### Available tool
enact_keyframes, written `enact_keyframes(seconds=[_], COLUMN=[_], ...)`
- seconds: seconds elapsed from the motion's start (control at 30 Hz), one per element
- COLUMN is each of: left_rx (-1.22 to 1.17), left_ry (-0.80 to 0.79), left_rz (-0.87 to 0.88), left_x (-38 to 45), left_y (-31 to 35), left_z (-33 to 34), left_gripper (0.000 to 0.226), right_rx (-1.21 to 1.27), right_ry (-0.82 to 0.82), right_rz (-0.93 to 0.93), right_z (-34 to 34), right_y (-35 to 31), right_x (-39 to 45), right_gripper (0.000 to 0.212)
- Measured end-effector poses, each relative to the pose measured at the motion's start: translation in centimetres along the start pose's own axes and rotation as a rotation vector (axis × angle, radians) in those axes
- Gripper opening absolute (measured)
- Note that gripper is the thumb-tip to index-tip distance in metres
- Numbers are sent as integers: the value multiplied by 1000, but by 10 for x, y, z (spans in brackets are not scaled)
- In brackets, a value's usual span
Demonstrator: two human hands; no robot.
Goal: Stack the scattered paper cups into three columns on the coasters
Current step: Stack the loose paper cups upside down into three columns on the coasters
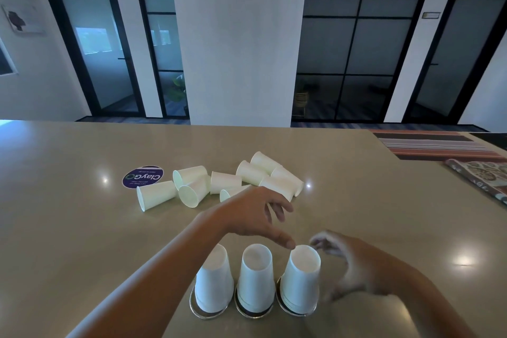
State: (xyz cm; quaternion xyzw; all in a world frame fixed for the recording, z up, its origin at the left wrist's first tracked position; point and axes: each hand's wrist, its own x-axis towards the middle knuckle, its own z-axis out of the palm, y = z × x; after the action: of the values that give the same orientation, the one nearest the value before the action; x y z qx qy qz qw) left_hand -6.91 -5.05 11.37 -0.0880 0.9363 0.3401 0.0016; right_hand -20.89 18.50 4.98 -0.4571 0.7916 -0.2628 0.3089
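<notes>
Three upside-down white paper cup columns stand on round coasters near the table's front edge: left column point(213, 281), middle column point(256, 280), right column point(301, 280). Coaster rims point(207, 313) show beneath them. Several loose white cups point(233, 181) lie on their sides in a heap farther back. My left hand point(255, 217) reaches across above the columns, fingers spread, thumb tip touching the right column's top edge, holding nothing. My right hand point(354, 263), blurred, hovers just right of the right column with fingers curved and apart, nothing in it.
A purple round sticker or coaster point(143, 176) lies left of the heap. Striped placemat point(436, 144) and a patterned cloth point(482, 178) lie at the right edge. The beige table point(68, 228) extends wide to the left.
</notes>
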Motion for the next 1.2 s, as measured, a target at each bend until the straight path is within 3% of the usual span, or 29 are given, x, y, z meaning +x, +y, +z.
enact_keyframes(seconds=[0.13,0.23,0.33,0.4,0.53,0.67,0.77,0.9,1.07,1.2], left_rx=[-33,-105,-12,68,206,308,361,318,182,-97], left_ry=[50,226,450,502,400,229,159,272,333,432], left_rz=[-35,-68,-114,-175,-318,-326,-332,-311,-324,-314], left_x=[6,15,28,34,39,38,38,37,23,5], left_y=[-11,-31,-61,-83,-121,-135,-136,-139,-141,-138], left_z=[-5,-7,-10,-14,-12,-3,2,5,7,-4], left_gripper=[58,41,28,33,53,77,84,69,63,59], right_rx=[-58,10,72,84,-242,-405,-499,-418,-309,-116], right_ry=[0,165,353,391,253,114,87,291,302,296], right_rz=[63,47,7,-9,34,105,108,98,104,46], right_z=[-44,-55,-44,-35,-26,-21,-16,-2,3,-8], right_y=[4,-4,-9,-13,-16,-23,-27,-29,-30,-34], right_x=[13,42,82,106,147,168,173,173,163,150], right_gripper=[63,36,32,36,56,71,56,8,34,48])
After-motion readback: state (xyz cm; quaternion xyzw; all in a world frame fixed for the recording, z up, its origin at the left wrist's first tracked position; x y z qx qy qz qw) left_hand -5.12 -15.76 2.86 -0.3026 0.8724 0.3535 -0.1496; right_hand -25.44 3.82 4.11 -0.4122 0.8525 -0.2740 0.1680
